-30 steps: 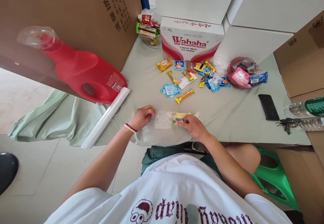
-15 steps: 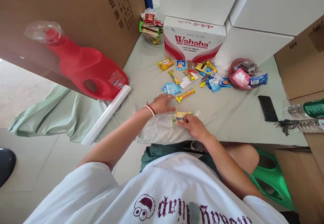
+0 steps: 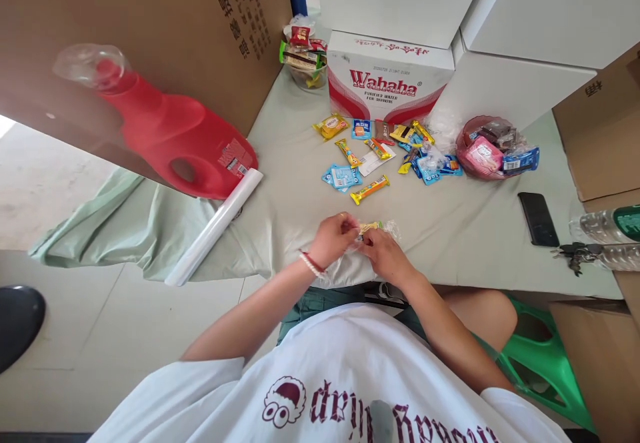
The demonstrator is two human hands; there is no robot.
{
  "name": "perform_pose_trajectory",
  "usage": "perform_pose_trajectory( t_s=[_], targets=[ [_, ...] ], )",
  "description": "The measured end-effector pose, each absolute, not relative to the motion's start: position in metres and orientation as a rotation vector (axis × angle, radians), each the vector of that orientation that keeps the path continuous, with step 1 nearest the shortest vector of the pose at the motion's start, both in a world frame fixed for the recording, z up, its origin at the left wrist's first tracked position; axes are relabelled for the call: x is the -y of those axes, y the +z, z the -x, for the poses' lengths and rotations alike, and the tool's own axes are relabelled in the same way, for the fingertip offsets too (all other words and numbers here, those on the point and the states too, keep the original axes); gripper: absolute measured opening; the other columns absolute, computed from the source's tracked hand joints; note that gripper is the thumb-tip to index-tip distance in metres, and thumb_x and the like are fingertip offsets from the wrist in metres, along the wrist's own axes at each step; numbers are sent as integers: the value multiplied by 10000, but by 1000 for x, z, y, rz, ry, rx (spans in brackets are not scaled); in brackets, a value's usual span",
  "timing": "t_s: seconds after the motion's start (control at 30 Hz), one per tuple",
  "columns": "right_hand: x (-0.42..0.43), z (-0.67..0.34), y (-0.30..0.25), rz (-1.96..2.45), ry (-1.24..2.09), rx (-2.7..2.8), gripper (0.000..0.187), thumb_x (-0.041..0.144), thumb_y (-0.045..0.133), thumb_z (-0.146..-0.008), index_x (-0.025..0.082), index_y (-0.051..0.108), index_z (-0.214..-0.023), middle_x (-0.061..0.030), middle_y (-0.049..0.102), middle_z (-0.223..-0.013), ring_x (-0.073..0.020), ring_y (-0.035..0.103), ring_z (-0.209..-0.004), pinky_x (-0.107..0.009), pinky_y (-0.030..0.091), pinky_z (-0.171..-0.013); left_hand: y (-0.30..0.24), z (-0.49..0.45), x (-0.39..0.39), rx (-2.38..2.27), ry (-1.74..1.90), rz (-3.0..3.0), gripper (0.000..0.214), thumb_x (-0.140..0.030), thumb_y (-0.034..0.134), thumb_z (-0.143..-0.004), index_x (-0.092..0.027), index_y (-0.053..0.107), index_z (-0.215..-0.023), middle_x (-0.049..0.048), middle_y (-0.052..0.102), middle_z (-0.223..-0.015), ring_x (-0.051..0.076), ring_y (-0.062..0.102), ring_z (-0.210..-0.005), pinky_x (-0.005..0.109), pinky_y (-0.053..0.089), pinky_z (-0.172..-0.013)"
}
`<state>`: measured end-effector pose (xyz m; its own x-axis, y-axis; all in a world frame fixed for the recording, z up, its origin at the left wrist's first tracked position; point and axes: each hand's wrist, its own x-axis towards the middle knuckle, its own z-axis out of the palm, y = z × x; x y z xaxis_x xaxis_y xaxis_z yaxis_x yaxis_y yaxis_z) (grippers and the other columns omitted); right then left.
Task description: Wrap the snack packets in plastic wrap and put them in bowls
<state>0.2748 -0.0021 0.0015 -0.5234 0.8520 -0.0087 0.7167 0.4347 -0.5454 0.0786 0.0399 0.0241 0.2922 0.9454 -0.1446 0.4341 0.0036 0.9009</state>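
Note:
My left hand (image 3: 336,237) and my right hand (image 3: 383,253) meet at the near edge of the cloth-covered table (image 3: 475,229). Both are closed on a clear plastic bag (image 3: 387,228) that holds a yellow snack packet. The bag is bunched between my fingers, so most of it is hidden. Just beyond my hands lies a loose orange snack bar (image 3: 369,189), then blue packets (image 3: 341,177) and a spread of several small wrapped snacks (image 3: 395,139).
A red detergent jug (image 3: 170,139) lies on its side at left beside a white roll (image 3: 215,227). A Wahaha carton (image 3: 387,83), a snack-filled bowl (image 3: 303,59) and a pink bowl (image 3: 484,149) stand behind. A black phone (image 3: 538,210), keys and water bottles (image 3: 607,223) are right.
My left hand went from the bag's left end out toward the loose snacks, then came back to join my right hand. The flat bag is now gathered up between both hands.

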Motion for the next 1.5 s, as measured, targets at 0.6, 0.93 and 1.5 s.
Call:
perform_pose_trajectory(
  t_s=[0.6, 0.93, 1.5],
  targets=[
    [1, -321, -5, 1996, 561, 1738, 290, 464, 599, -948, 196, 696, -995, -148, 647, -1106, -300, 573, -1061, -442, 489, -948, 10, -126, 4, -1414, 330, -2537, 361, -114, 483, -954, -135, 680, -1257, 188, 659, -1251, 325, 599, -1122, 482, 479, -883],
    [-32, -271, 34, 1842, 650, 1888, 127, 249, 513, -954, 212, 618, -892, -63, 648, -873, -201, 571, -784, -304, 430, -735, 13, -115, -5, -1345, 409, -2432, 445, -86, 441, -973, -185, 673, -1339, 171, 705, -1265, 318, 616, -1264, 526, 473, -1048],
    [16, -233, -10, 1575, 320, 2305, 589, 167, 489, -1006, 156, 434, -1592, -208, 526, -1406, -340, 483, -1190, -533, 465, -1076, -20, -46, -14, -1450, 894, -1805, 418, -111, 497, -859, -256, 754, -1155, 63, 694, -1106, 215, 648, -1066, 400, 548, -1001]
  ],
)
